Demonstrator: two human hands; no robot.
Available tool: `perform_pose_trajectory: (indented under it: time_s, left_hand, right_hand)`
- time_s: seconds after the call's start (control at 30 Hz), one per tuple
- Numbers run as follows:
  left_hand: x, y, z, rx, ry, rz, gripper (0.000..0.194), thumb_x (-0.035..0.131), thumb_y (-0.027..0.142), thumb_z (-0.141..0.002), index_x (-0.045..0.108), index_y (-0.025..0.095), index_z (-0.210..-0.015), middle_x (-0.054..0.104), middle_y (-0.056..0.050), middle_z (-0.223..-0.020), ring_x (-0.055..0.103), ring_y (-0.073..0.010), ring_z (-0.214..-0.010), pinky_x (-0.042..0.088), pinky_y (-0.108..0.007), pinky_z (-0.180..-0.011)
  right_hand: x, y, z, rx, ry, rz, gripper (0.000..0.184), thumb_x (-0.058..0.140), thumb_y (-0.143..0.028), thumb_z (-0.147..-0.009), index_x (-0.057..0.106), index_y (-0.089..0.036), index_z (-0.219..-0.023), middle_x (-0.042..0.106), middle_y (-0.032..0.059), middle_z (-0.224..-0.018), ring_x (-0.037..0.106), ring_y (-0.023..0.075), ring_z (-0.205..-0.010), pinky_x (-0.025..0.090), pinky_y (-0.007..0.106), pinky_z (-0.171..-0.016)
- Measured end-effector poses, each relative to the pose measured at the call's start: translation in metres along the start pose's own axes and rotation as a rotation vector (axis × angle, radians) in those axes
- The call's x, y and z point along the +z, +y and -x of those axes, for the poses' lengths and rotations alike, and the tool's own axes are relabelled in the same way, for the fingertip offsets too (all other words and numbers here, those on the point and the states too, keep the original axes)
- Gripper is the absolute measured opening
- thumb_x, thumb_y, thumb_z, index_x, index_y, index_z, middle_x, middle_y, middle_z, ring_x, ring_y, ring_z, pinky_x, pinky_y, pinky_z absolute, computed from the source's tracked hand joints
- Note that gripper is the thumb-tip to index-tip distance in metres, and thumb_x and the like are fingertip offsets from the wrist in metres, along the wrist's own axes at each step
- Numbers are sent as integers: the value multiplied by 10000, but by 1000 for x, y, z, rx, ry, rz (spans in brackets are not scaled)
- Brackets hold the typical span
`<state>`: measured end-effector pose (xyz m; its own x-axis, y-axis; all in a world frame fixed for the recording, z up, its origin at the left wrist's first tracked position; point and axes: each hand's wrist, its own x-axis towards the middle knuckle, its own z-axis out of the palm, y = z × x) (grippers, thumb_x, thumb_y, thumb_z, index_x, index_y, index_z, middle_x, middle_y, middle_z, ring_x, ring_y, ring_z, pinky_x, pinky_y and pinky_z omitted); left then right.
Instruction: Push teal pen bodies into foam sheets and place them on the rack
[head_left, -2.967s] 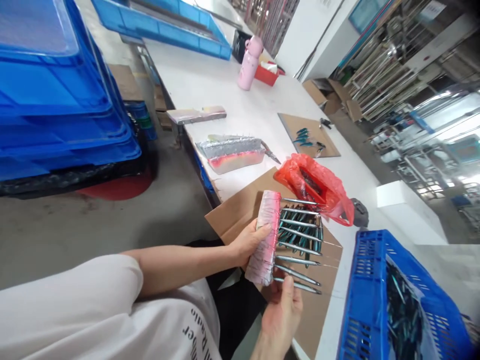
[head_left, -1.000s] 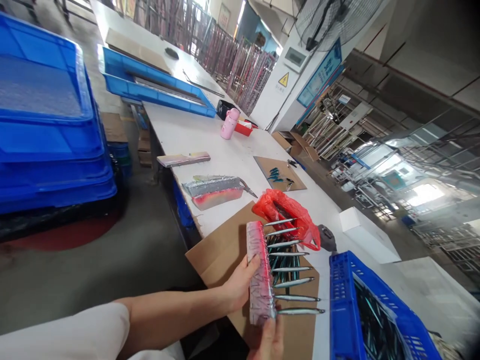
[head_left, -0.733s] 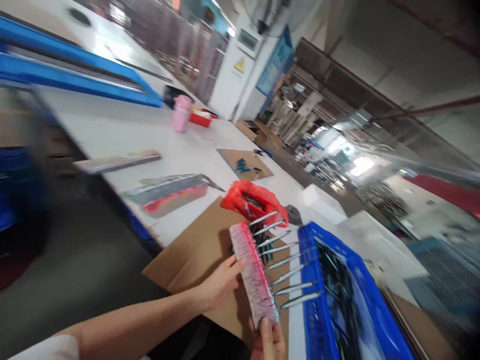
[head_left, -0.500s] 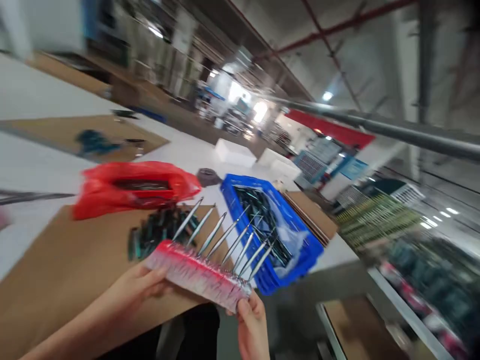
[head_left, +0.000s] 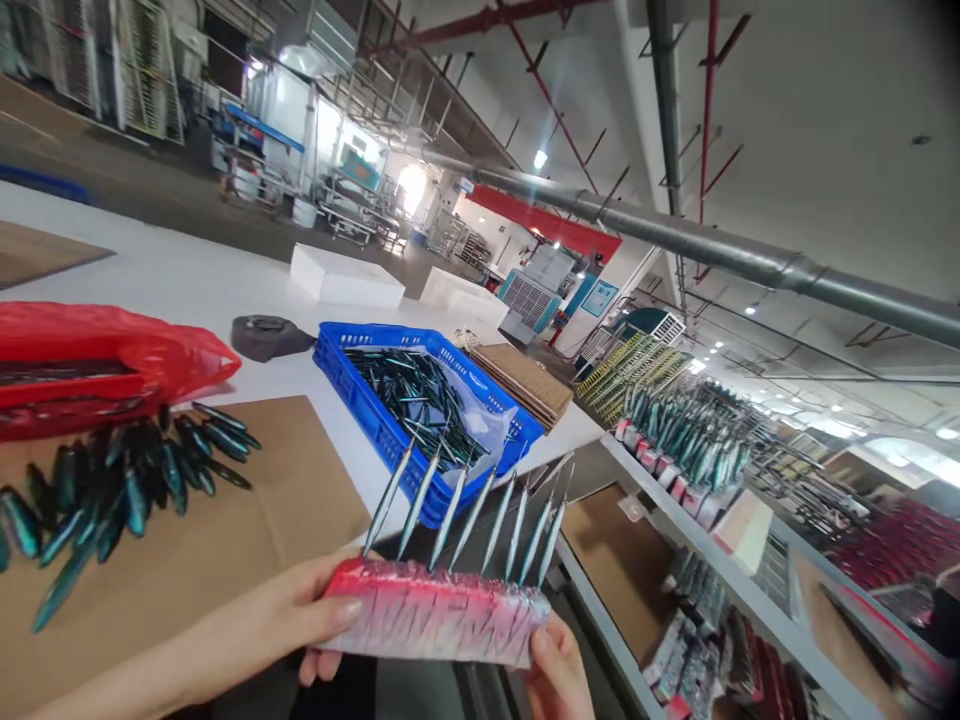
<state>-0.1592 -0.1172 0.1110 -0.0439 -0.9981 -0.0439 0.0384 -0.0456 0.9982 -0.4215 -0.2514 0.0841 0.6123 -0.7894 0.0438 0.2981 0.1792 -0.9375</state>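
Note:
Between my two hands is a pink-and-white block [head_left: 442, 615], wrapped or coated, with several slim silvery-teal fishing lures [head_left: 448, 520] standing upright in a row along its top. My left hand [head_left: 322, 610] grips its left end, thumb on the front face. At the right end, my right hand [head_left: 555, 665] pinches the lower corner. Beyond the block stands a blue plastic crate [head_left: 367, 410] holding many dark lures [head_left: 420, 395] and a clear plastic sheet. A pile of dark teal lures [head_left: 135, 480] lies on cardboard [head_left: 277, 500] to the left.
A red plastic bag [head_left: 180, 355] lies behind the pile, beside a dark grey object [head_left: 270, 338]. White foam blocks [head_left: 345, 275] and stacked cardboard [head_left: 521, 380] sit behind the crate. To the right, a rack shelf [head_left: 675, 510] carries more lure-filled blocks [head_left: 682, 430].
The view has swung to the right, bringing the rack closer. Both hands still hold the block, which now appears more level and farther right in view.

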Motion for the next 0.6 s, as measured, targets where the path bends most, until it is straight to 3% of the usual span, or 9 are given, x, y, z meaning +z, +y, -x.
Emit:
perform_pose_trajectory:
  time_s: [0.1, 0.17, 0.3, 0.4, 0.47, 0.6]
  left_hand:
    - [40, 9, -18, 30, -93, 105, 384, 484, 501, -782, 536, 139, -898, 551, -4, -573, 488, -88, -500, 390, -172, -469]
    - [65, 14, -32, 65, -69, 184, 361, 479, 480, -797, 528, 131, -872, 526, 5, -544, 473, -84, -493, 372, -168, -454]
    - [108, 28, -58, 58, -44, 326, 309, 475, 432, -820, 512, 126, -812, 516, 13, -519, 460, -71, -480, 354, -160, -450]
    - [131, 40, -74, 108, -40, 311, 291, 502, 413, -809, 520, 123, -826, 540, 3, -540, 478, -73, -487, 365, -160, -450]
    - [145, 48, -86, 153, -26, 296, 279, 509, 403, -806, 525, 125, -836, 547, 1, -550, 488, -77, -494, 376, -162, -448]
    - [172, 66, -127, 225, -5, 300, 258, 499, 388, -814, 524, 131, -823, 540, 4, -553, 498, -82, -501, 389, -170, -450]
  right_hand:
    - [-31, -25, 15, 6, 17, 69, 380, 580, -510, -631, 641, -217, -866, 656, 74, -773, 596, 215, -720, 465, 371, -685]
    - [-54, -43, 25, -9, 58, 173, 431, 549, -521, -659, 623, -211, -949, 662, 86, -866, 597, 228, -814, 463, 380, -737]
    - [-112, -90, 33, -158, 338, 486, 567, 525, -532, -681, 477, -247, -1169, 582, 75, -1142, 533, 216, -1025, 418, 379, -871]
    - [-163, -137, 18, -263, 697, 970, 580, 478, -517, -707, 419, -233, -1210, 525, 77, -1216, 490, 215, -1091, 365, 377, -942]
    - [-196, -166, -1, -298, 894, 1428, 595, 383, -495, -736, 395, -152, -1222, 521, 132, -1194, 486, 245, -1081, 369, 399, -931]
    - [-246, -205, -41, -238, 946, 1634, 566, 377, -369, -716, 402, -102, -1215, 430, 194, -1246, 346, 323, -1192, 276, 505, -971]
